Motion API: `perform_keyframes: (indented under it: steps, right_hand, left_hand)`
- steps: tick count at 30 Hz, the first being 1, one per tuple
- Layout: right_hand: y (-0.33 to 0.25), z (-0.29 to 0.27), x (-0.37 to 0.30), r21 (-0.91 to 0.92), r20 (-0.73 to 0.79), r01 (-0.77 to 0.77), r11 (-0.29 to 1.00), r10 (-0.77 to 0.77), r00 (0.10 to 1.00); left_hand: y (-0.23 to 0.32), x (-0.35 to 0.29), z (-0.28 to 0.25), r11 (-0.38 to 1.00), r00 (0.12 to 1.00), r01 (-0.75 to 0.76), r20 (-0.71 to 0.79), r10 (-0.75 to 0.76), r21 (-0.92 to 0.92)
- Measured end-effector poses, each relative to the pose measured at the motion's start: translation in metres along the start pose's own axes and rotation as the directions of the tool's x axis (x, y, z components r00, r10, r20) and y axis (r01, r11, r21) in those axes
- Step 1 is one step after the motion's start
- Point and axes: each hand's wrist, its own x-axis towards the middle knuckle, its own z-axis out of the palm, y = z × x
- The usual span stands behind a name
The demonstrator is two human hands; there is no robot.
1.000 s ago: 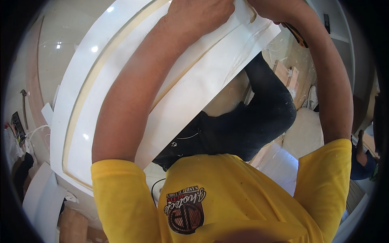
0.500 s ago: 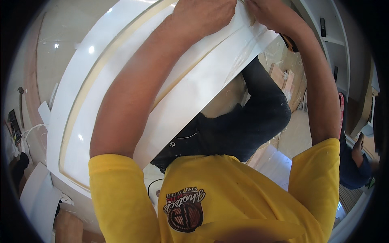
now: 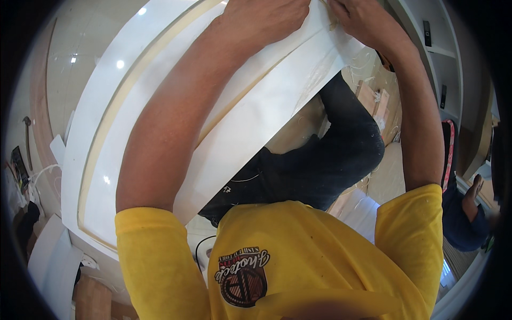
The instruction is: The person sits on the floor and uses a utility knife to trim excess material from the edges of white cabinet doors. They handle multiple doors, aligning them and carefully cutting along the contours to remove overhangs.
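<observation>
A large white glossy panel (image 3: pixel 234 138) lies slantwise in front of me, across my lap. A tan strip (image 3: pixel 98 138) runs along its outer side, and a second tan line crosses its middle. At the top edge my left hand (image 3: pixel 269 18) is closed over the panel, its fingertips partly out of view. Close on its right, my right hand (image 3: pixel 362 21) has its fingers bent together by a bit of tan material at the panel's far end. What either hand grips is hidden. Crinkled clear film (image 3: pixel 322 72) shows on the panel below the right hand.
An orange-and-black tool (image 3: pixel 385 60) sits partly behind my right forearm. Wood pieces (image 3: pixel 380 106) lie beyond my knee. A white shelf unit (image 3: pixel 450 69) stands right, near another person in dark clothing (image 3: pixel 464 226). Far left is a hammer (image 3: pixel 28 136); a white board (image 3: pixel 50 253) rests lower left.
My right hand and forearm have shifted slightly, the elbow moving a little to the left. My left arm has barely moved, and the panel stays in place.
</observation>
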Motion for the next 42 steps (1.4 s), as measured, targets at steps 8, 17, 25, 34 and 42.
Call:
perform_keyframes:
  steps: [8,17,25,34,42]
  right_hand:
    - [-0.015,0.009,-0.002,-0.221,0.044,-0.204,0.954,0.219,0.975]
    - [-0.007,0.009,0.009,-0.180,0.126,-0.114,0.977,0.138,0.982]
    - [-0.013,0.001,0.018,-0.182,0.246,-0.216,0.959,0.257,0.935]
    - [-0.024,-0.023,0.026,-0.193,0.461,-0.256,0.947,0.318,0.828]
    - [-0.002,0.012,-0.020,0.024,-0.032,-0.135,0.991,0.136,0.990]
  left_hand:
    - [0.001,-0.002,0.003,1.000,1.000,0.013,-0.015,-0.013,0.011]
    - [0.001,-0.003,0.006,0.998,0.999,-0.006,-0.046,0.009,0.063]
    - [0.003,-0.006,0.009,1.000,0.992,-0.007,-0.129,0.008,0.008]
    - [0.002,-0.006,0.014,1.000,0.998,0.008,-0.060,-0.009,-0.008]
    - [0.003,-0.002,0.014,0.999,0.995,-0.018,-0.094,0.020,0.031]
